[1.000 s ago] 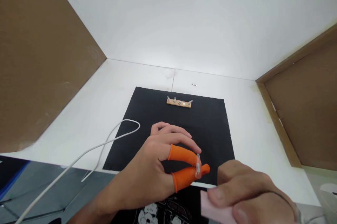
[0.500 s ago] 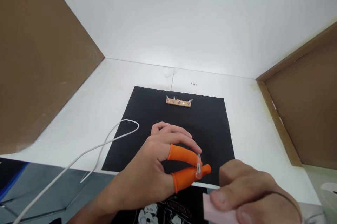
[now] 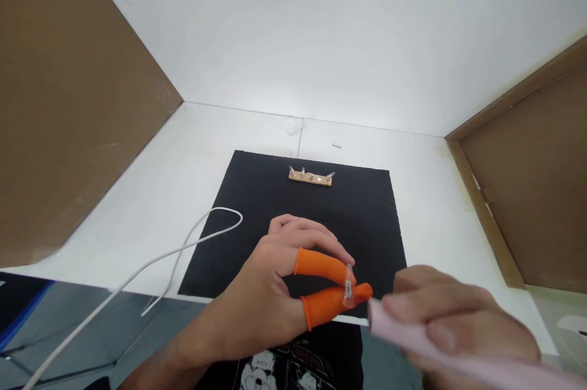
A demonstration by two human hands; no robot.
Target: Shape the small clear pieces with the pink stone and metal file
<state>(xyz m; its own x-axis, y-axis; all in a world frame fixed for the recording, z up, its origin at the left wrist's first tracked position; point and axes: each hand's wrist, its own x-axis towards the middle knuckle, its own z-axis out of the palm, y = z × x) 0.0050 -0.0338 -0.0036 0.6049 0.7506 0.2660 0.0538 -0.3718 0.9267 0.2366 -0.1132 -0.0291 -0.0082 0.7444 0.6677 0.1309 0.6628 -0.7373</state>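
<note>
My left hand (image 3: 279,286) wears orange finger cots (image 3: 325,310) on thumb and index finger. Pinched between these two is a small clear nail tip (image 3: 349,286), held upright, with a dark mark in its middle. In my right hand (image 3: 454,316) is a pale pink strip, seemingly a nail file (image 3: 408,334). Its near end lies close beside the left thumb; contact with the clear tip cannot be made out. Farther off, a small wooden stand (image 3: 310,178) carries several clear tips on metal dots.
A black mat (image 3: 367,206) lies on the white table (image 3: 151,206). A white cable (image 3: 137,272) loops over the mat's left edge. Near the back wall lies a small metal pin (image 3: 337,146). Brown boards (image 3: 77,109) stand at both sides.
My right hand has moved slightly up and right, and the nail file has turned so more of its length shows. My left hand has shifted a little right, keeping its pinch.
</note>
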